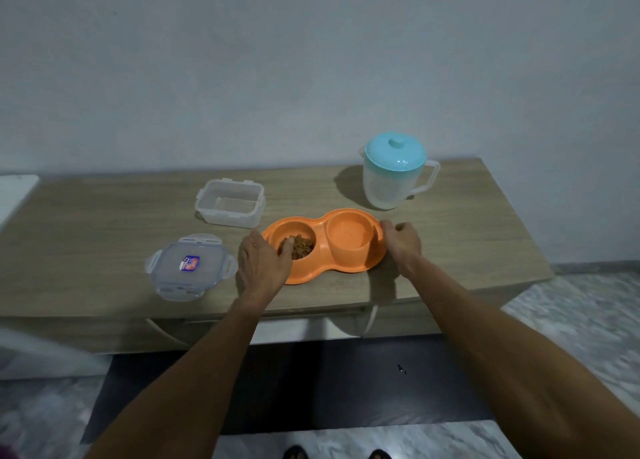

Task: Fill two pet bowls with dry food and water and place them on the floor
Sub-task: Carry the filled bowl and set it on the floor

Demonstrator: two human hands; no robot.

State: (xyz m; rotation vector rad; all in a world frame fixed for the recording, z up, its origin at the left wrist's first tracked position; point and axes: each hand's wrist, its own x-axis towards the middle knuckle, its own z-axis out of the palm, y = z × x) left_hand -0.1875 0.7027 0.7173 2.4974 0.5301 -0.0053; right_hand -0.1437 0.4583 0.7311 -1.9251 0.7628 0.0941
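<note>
An orange double pet bowl (320,249) sits on the wooden table near its front edge. Its left well holds brown dry food (302,246); its right well (349,236) looks filled with water. My left hand (263,264) grips the bowl's left end, thumb over the rim next to the food. At the bowl's right end my right hand (401,245) holds the rim with curled fingers. The bowl rests flat on the table.
An empty clear plastic container (230,202) stands behind the bowl; its lid (190,266) lies to the left. A translucent jug with a teal lid (394,171) stands at the back right. A dark mat (294,382) covers the marbled floor below the table.
</note>
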